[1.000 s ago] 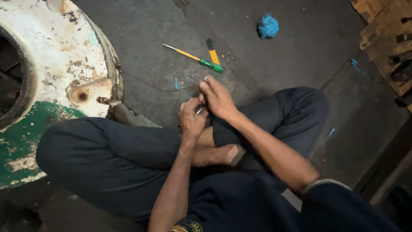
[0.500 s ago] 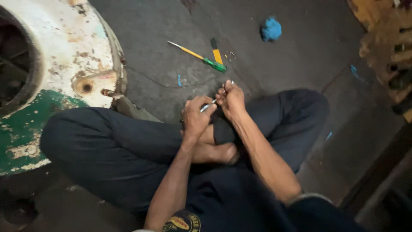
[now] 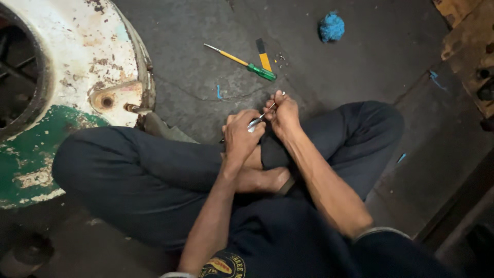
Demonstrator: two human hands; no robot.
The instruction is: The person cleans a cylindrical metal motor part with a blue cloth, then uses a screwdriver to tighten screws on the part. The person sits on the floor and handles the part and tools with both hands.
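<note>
Metal, slim and shiny, what looks like a small tool (image 3: 259, 119) slants up-right above the crossed legs, pinched between the 2 hands: left hand (image 3: 242, 136) low, right hand (image 3: 283, 114) at its upper tip.

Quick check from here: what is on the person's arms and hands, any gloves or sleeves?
No gloves: the left hand and right hand are bare, as are both forearms. A rolled dark sleeve with a pale cuff edge shows at the right elbow. No watch or rings are visible.

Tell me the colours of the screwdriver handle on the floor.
The screwdriver handle is green at the end and yellow nearer the shaft, seen in the head view.
</note>
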